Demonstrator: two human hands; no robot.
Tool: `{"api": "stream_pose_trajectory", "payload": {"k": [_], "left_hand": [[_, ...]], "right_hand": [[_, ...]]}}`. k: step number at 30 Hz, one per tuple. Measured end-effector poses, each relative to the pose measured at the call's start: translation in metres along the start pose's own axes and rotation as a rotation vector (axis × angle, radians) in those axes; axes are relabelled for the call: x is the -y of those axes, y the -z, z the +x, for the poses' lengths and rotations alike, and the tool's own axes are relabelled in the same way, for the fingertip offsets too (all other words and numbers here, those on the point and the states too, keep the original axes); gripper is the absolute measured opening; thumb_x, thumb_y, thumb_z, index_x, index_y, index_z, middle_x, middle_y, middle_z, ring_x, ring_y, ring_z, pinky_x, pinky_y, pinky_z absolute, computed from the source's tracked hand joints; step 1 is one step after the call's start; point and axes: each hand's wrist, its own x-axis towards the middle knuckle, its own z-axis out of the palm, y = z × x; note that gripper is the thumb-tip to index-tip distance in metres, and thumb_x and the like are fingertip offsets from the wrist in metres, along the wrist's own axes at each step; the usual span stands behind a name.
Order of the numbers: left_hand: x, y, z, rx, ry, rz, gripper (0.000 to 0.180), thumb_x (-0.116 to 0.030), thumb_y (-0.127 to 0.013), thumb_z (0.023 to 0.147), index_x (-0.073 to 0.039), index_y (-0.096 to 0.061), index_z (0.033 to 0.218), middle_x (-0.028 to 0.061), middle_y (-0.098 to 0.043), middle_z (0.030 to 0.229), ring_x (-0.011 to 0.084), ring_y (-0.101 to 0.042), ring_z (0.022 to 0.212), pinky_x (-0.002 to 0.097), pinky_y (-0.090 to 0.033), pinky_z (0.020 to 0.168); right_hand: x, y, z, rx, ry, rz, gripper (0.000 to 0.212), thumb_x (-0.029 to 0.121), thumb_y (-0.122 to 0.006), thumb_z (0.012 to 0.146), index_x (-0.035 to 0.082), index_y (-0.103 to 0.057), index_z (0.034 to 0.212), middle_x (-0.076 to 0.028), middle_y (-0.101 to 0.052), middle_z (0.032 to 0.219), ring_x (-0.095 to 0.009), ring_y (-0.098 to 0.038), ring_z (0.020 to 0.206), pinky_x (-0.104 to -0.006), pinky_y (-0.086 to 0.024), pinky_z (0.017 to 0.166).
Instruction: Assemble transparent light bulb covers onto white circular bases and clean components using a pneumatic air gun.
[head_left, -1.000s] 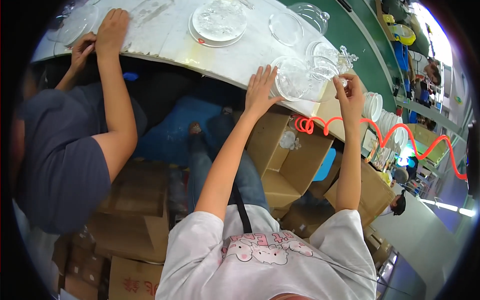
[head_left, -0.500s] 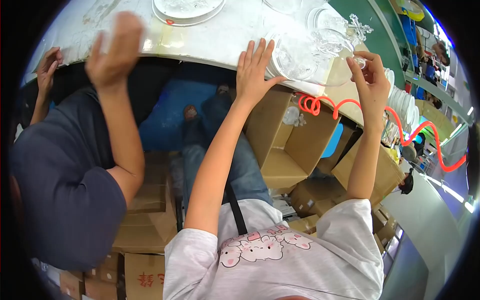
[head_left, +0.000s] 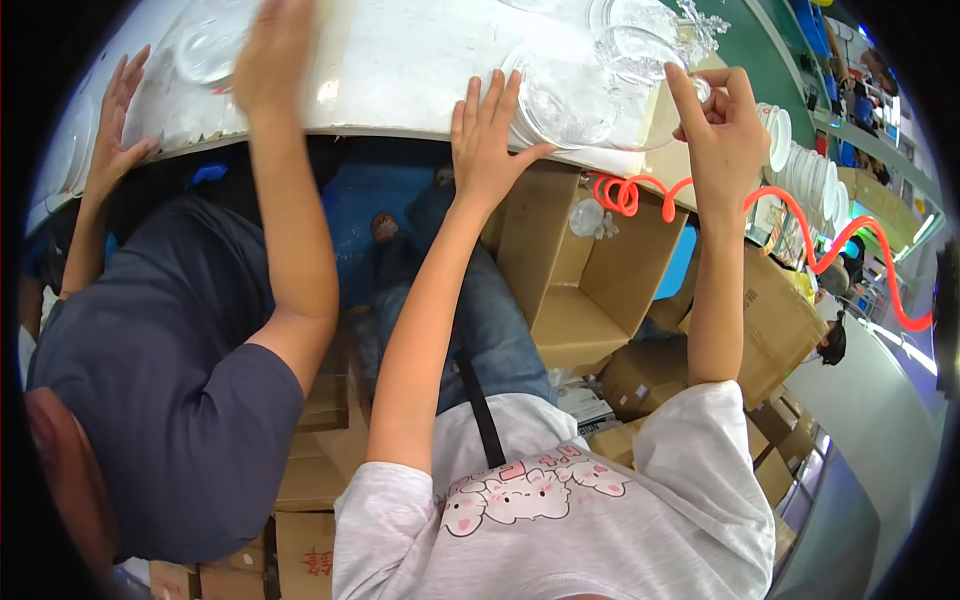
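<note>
My left hand [head_left: 487,135] lies with its fingers spread at the front edge of the white table, its thumb along the rim of a clear round plastic disc [head_left: 563,112]. My right hand [head_left: 722,128] is closed, thumb and fingers pinching a small clear plastic piece [head_left: 702,91] by the disc's right side. Whether that piece is joined to the disc I cannot tell. Beyond them lie more clear round plastic parts [head_left: 628,52] and a clear branched plastic piece [head_left: 705,25], partly overlapping.
A co-worker's blurred hand [head_left: 272,62] and other hand [head_left: 118,120] are at the table on the left, near a clear round dish [head_left: 212,50]. An orange coiled hose [head_left: 790,205] runs right. Below stands an open cardboard box [head_left: 580,320]; stacked white round parts [head_left: 815,180] stand at right.
The view has shifted slightly, moving the tabletop parts left and up in the picture. My right hand's fingers have turned over the clear piece. The co-worker's raised hand has moved farther over the table.
</note>
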Motion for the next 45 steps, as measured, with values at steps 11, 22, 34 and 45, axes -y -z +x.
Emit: {"api": "stream_pose_trajectory", "payload": {"k": [11, 22, 34, 45], "left_hand": [[0.007, -0.003, 0.001, -0.02, -0.042, 0.035, 0.09, -0.056, -0.067, 0.067, -0.013, -0.03, 0.138, 0.0065, -0.032, 0.142, 0.0279, -0.02, 0.134, 0.0439, -0.013, 0.107], [0.007, -0.004, -0.001, 0.011, -0.026, 0.071, 0.092, -0.057, -0.064, 0.068, -0.013, -0.025, 0.14, 0.0081, -0.03, 0.142, 0.0269, -0.018, 0.134, 0.0414, -0.009, 0.108], [0.005, 0.0, 0.002, 0.049, -0.018, 0.055, 0.093, -0.06, -0.062, 0.068, -0.013, -0.026, 0.14, 0.009, -0.026, 0.144, 0.0288, -0.014, 0.135, 0.0453, -0.009, 0.107], [-0.087, 0.049, 0.053, 0.019, -0.36, -0.251, 0.119, -0.05, -0.082, 0.046, -0.013, -0.019, 0.141, 0.0146, -0.018, 0.145, 0.0369, -0.012, 0.134, 0.0587, -0.012, 0.102]], "right_hand": [[-0.006, -0.012, -0.002, -0.037, 0.059, 0.036, 0.028, 0.025, -0.071, 0.077, 0.005, -0.051, 0.076, 0.005, -0.043, 0.05, 0.0, -0.035, 0.046, -0.0172, -0.026, 0.043], [-0.013, -0.018, -0.01, -0.086, 0.096, 0.095, 0.027, 0.022, -0.071, 0.077, 0.005, -0.052, 0.076, 0.006, -0.038, 0.05, 0.0, -0.031, 0.047, -0.0172, -0.023, 0.043], [-0.021, -0.022, -0.01, -0.118, 0.118, 0.091, 0.02, 0.022, -0.067, 0.077, 0.005, -0.057, 0.078, 0.002, -0.043, 0.049, -0.003, -0.037, 0.044, -0.019, -0.03, 0.043], [-0.021, -0.016, -0.009, -0.083, 0.036, 0.179, 0.027, 0.028, -0.063, 0.08, 0.005, -0.05, 0.083, -0.012, -0.047, 0.051, -0.028, -0.052, 0.047, -0.0371, -0.041, 0.046]]}}
